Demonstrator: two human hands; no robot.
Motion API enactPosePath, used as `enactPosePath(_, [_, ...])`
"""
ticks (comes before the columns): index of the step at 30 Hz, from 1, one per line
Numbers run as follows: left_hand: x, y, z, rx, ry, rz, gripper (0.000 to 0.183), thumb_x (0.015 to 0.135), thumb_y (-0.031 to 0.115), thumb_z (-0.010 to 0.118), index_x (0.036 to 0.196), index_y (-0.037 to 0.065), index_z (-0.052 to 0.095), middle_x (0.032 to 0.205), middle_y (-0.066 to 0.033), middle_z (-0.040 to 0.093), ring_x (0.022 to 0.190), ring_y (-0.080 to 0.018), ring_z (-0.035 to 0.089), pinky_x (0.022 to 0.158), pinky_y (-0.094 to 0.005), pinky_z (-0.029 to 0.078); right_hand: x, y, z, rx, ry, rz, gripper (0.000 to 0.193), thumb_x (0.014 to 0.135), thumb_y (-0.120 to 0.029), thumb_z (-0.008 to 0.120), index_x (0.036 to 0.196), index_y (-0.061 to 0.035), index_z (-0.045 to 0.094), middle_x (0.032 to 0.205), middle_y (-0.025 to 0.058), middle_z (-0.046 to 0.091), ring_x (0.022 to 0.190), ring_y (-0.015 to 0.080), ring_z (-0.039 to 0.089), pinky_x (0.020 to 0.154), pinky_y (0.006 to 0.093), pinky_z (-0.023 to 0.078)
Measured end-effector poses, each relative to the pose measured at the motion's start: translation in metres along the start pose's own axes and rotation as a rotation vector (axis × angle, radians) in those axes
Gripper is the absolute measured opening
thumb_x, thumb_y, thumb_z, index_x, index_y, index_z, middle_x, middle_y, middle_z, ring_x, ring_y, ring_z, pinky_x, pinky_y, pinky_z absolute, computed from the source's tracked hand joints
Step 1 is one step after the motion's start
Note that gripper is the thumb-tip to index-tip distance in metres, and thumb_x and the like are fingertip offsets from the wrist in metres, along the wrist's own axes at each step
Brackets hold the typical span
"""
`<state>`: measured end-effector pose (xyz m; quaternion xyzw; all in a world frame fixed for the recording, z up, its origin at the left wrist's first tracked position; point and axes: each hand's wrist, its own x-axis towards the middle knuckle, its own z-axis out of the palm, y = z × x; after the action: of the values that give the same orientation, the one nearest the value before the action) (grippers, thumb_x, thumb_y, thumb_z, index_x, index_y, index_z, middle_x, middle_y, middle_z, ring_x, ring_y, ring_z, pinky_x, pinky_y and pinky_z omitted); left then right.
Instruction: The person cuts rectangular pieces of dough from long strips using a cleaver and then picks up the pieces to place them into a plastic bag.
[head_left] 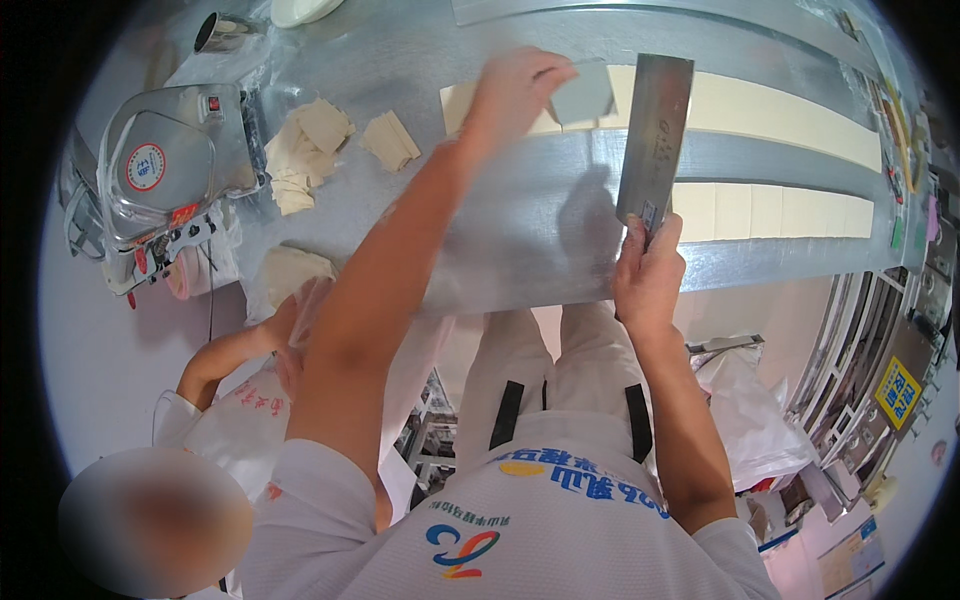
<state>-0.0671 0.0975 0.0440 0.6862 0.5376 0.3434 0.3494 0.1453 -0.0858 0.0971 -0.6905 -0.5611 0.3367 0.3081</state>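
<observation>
My right hand (650, 275) grips the handle end of a broad cleaver (657, 130), its blade pointing away from me over the table. My left hand (515, 95), slightly blurred, reaches far across and pinches a small grey-green square plate (583, 95) by its left edge. Under and beside that plate runs a long pale dough strip (770, 112); part of it is hidden by the hand and plate. Nearer to me, right of the blade, lies a row of cut dough squares (765, 211), edge to edge.
Dough scraps (305, 150) and a small stack of dough pieces (390, 140) lie left on the metal table (510, 240). A boxy metal machine (170, 165) stands far left. A co-worker's hands (285, 330) hold plastic near folded dough (292, 272). A long metal strip (680, 18) lies at the back.
</observation>
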Motion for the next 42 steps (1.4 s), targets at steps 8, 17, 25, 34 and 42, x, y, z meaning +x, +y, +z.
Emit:
enactPosePath(8, [-0.009,-0.013,0.037,0.363,0.090,0.175,0.059,0.081,0.032,0.093,0.132,0.012,0.072,0.138,-0.0084,0.065,0.130,-0.0339,0.055,0.109,-0.0450,0.047,0.007,0.019,-0.026,0.007,-0.046,0.044,0.019,0.110,-0.006,0.057,0.104,-0.0003,0.040,0.066,0.0253,0.059,0.059,0.0475,0.065,0.053,0.0468,0.048])
enactPosePath(17, [-0.030,-0.006,0.034,0.408,0.041,0.183,0.087,0.071,0.036,0.099,0.145,0.012,0.062,0.146,-0.0105,0.061,0.135,-0.0348,0.054,0.116,-0.0480,0.042,0.009,0.034,-0.028,0.015,-0.092,0.035,0.020,0.109,-0.008,0.058,0.105,-0.0007,0.040,0.066,0.0257,0.059,0.059,0.0485,0.064,0.053,0.0473,0.047])
enactPosePath(25, [-0.028,-0.014,0.032,0.391,0.048,0.192,0.084,0.072,0.037,0.099,0.144,0.013,0.063,0.147,-0.0102,0.060,0.135,-0.0350,0.054,0.116,-0.0471,0.041,0.010,0.033,-0.024,0.008,-0.128,0.061,0.020,0.108,-0.005,0.059,0.106,-0.0008,0.040,0.067,0.0264,0.060,0.061,0.0496,0.064,0.053,0.0465,0.049])
enactPosePath(34, [-0.028,-0.021,0.030,0.353,0.060,0.197,0.083,0.071,0.039,0.099,0.142,0.013,0.064,0.145,-0.0093,0.061,0.135,-0.0340,0.054,0.115,-0.0471,0.041,0.015,0.016,-0.020,-0.029,-0.092,0.027,0.019,0.109,-0.005,0.058,0.104,0.0000,0.040,0.068,0.0286,0.059,0.063,0.0521,0.064,0.053,0.0492,0.047])
enactPosePath(42, [-0.028,-0.023,0.031,0.343,0.065,0.213,0.080,0.071,0.039,0.098,0.141,0.014,0.067,0.142,-0.0063,0.062,0.132,-0.0318,0.056,0.115,-0.0461,0.041,0.042,0.006,-0.021,-0.164,-0.144,-0.052,0.018,0.108,-0.005,0.057,0.106,0.0025,0.041,0.071,0.0334,0.061,0.067,0.0565,0.063,0.056,0.0563,0.047])
